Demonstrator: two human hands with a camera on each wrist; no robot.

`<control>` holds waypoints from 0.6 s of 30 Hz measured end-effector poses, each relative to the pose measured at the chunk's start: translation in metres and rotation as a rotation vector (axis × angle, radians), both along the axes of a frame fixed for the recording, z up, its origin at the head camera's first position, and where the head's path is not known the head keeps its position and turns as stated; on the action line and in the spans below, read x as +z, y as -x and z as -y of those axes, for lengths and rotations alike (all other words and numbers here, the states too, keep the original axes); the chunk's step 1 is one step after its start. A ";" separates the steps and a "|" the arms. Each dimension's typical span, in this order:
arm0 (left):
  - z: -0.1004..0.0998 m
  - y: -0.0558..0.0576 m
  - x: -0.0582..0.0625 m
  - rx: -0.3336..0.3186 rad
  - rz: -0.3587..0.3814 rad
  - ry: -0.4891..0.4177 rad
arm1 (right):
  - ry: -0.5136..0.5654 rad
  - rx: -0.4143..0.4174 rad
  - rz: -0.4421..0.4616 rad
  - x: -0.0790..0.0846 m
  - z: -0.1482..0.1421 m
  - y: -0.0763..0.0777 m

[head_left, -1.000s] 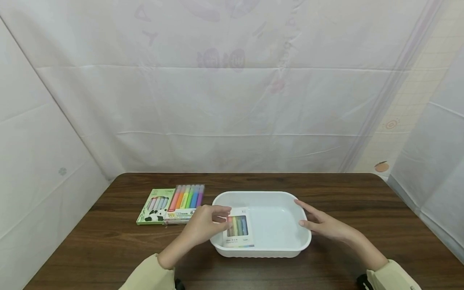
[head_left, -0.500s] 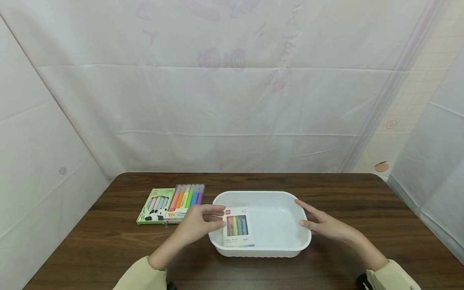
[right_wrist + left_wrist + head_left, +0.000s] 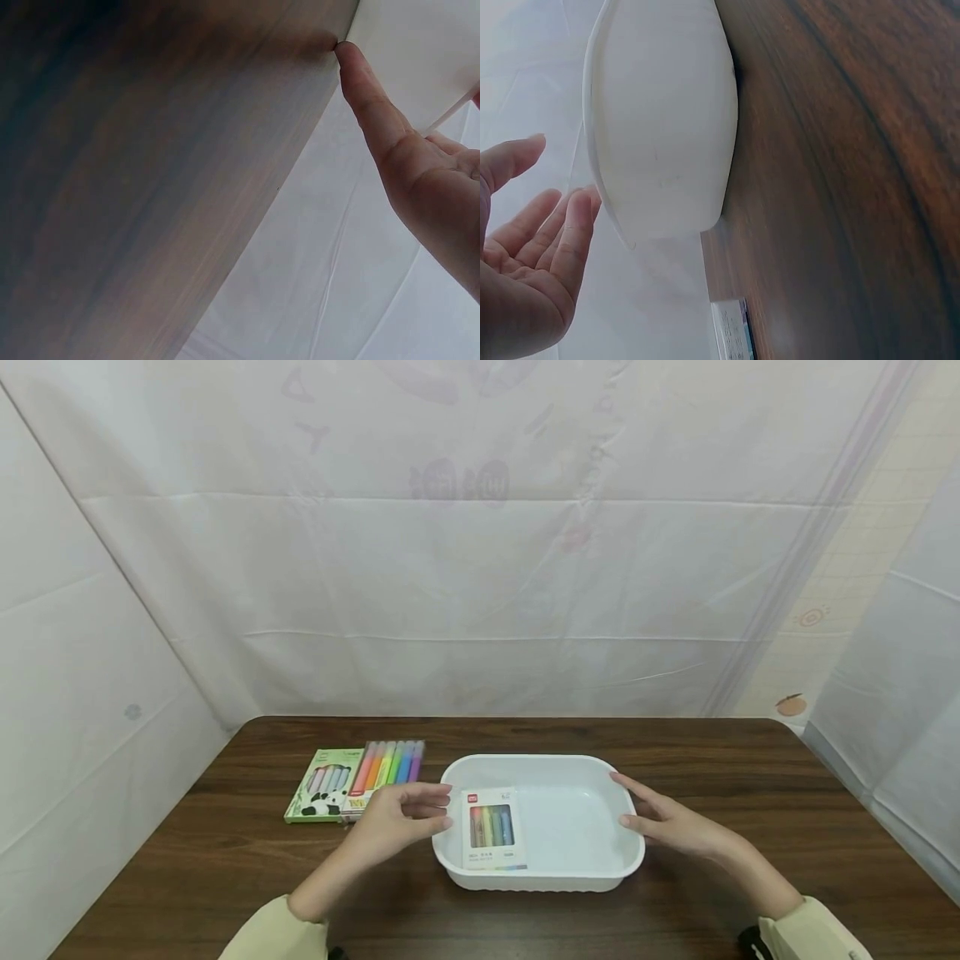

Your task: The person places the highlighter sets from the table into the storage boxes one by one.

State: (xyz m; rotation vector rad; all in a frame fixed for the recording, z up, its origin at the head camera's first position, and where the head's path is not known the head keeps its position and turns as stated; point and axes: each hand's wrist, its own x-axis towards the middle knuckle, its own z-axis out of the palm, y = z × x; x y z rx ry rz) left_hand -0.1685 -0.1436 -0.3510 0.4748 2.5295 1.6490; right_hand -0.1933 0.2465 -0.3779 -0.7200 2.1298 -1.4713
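My right hand (image 3: 678,827) holds the right rim of a white plastic tray (image 3: 577,882), thumb over the edge. In the right wrist view, a finger (image 3: 367,97) of it lies along the tray's outer wall (image 3: 397,45), low by the table. My left hand (image 3: 390,818) hovers at the tray's left rim, fingers loosely bent and holding nothing. The left wrist view shows its fingertips beside the rim of the tray (image 3: 660,120). Inside the tray, on the left, lies a white box of coloured pens (image 3: 491,827) with a window in its front.
Left of the tray lie a green panda-print marker box (image 3: 322,785) and a clear pack of rainbow highlighters (image 3: 386,768), side by side. They rest on a dark wood-grain table (image 3: 712,752). White cloth (image 3: 480,610) hangs behind the table.
My left hand has drawn back leftward from the pen box to the tray's left rim, leaving the box inside. My right hand stays at the right rim.
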 end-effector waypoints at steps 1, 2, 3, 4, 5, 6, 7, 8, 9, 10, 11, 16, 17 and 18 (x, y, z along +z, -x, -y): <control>0.001 0.000 0.000 0.002 0.000 -0.006 | -0.001 0.000 -0.001 0.000 0.000 0.000; 0.003 0.000 0.000 0.005 0.001 -0.012 | -0.002 -0.002 -0.001 0.000 -0.001 0.000; 0.004 0.000 -0.001 0.008 0.000 -0.016 | -0.004 -0.004 0.001 0.000 -0.001 0.000; 0.006 0.000 -0.001 0.009 0.001 -0.022 | -0.003 -0.003 0.002 -0.001 -0.001 0.000; 0.008 -0.001 -0.001 0.010 0.001 -0.026 | -0.002 -0.004 0.001 -0.001 -0.001 0.001; 0.009 -0.001 0.000 0.010 0.001 -0.032 | -0.002 -0.004 0.000 -0.001 -0.001 0.001; 0.011 -0.001 0.000 0.009 0.000 -0.035 | 0.000 -0.005 0.000 -0.001 -0.001 0.001; 0.012 -0.001 0.000 0.008 -0.001 -0.035 | 0.001 -0.006 0.000 -0.001 -0.002 0.001; 0.013 -0.001 0.000 0.007 -0.002 -0.034 | 0.002 -0.006 -0.002 -0.001 -0.002 0.001; 0.014 -0.001 0.001 0.007 0.001 -0.036 | 0.002 -0.004 -0.005 -0.001 -0.002 0.001; 0.015 -0.001 0.001 0.011 0.003 -0.036 | 0.001 -0.005 -0.006 -0.001 -0.002 0.001; 0.020 -0.003 0.001 0.030 0.018 -0.048 | -0.002 0.003 -0.006 -0.002 -0.001 0.001; 0.021 -0.003 0.001 0.031 0.020 -0.054 | -0.003 0.002 -0.006 -0.001 -0.001 0.001; 0.022 -0.003 0.001 0.030 0.020 -0.060 | -0.004 0.001 -0.005 -0.001 -0.001 0.001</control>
